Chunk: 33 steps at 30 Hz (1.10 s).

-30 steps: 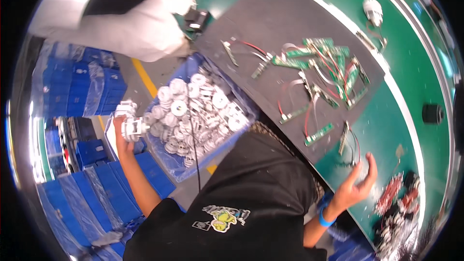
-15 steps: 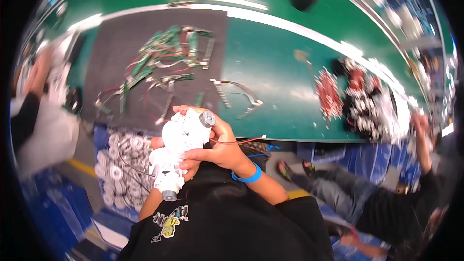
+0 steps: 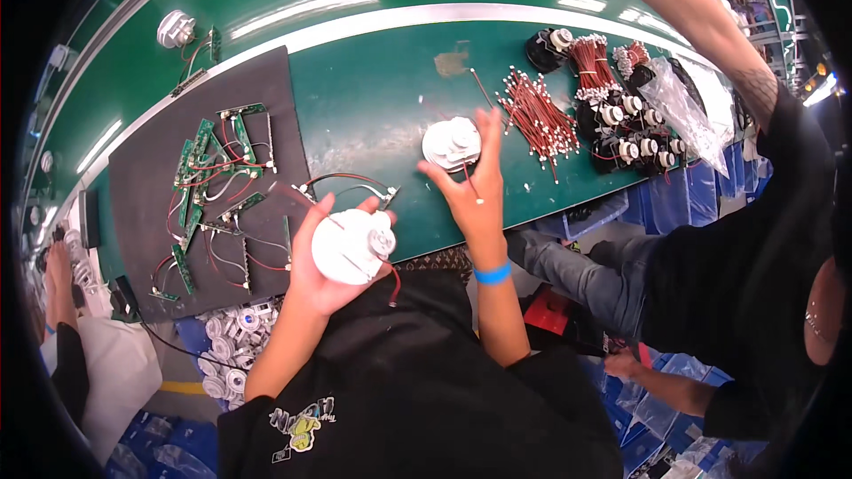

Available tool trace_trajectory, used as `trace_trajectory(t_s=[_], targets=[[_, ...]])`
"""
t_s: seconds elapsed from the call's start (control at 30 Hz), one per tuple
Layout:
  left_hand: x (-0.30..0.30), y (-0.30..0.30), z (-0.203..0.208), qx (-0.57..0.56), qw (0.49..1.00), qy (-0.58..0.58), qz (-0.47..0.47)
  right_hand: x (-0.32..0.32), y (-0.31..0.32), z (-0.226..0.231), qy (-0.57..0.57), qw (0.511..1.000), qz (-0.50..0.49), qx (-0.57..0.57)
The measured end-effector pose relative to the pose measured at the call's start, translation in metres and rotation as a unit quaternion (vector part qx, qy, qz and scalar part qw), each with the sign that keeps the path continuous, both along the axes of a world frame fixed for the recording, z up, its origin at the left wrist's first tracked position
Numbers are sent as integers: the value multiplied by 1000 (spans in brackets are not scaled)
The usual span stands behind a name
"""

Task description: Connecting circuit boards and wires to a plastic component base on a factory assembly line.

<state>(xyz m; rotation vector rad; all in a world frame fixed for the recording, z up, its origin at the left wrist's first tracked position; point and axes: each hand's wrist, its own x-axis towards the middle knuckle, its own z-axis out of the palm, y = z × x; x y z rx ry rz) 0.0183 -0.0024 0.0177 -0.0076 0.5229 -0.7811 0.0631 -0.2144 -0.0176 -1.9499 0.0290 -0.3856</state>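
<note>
My left hand (image 3: pixel 321 279) is closed round the edge of a white round motor housing (image 3: pixel 351 248). A short red wire hangs from its right side. At the middle of the green bench, a second white round motor housing (image 3: pixel 451 144) lies between the thumb and the stretched forefinger of my right hand (image 3: pixel 475 204). These fingers are spread apart; whether they touch the housing is hard to see. That housing's red wire lies across the hand. A blue band circles my right wrist.
Green circuit boards with wires (image 3: pixel 200 177) lie on a dark mat (image 3: pixel 142 168) at left. Red wires with white connectors (image 3: pixel 541 115) and black-and-white motor units (image 3: pixel 635 129) lie at right. White round parts (image 3: pixel 226 346) fill a bin below. A co-worker's arm (image 3: pixel 683 9) reaches over at right.
The two white housings, held together before, are now apart. My right hand has moved out over the bench with one; my left hand keeps the other. The view has shifted right.
</note>
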Motion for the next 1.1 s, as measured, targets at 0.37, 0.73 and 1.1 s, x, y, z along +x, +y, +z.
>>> trace_trajectory(t_s=[0.37,0.73,1.1], targets=[[7,-23,-13,-31,992,-124,15,-78,48,44,11,991,131,4],[-33,31,12,747,452,-484,-62,-79,37,7,-32,997,-50,47],[-14,-5,-15,793,176,-576,-93,-91,23,41,71,972,-36,-220]])
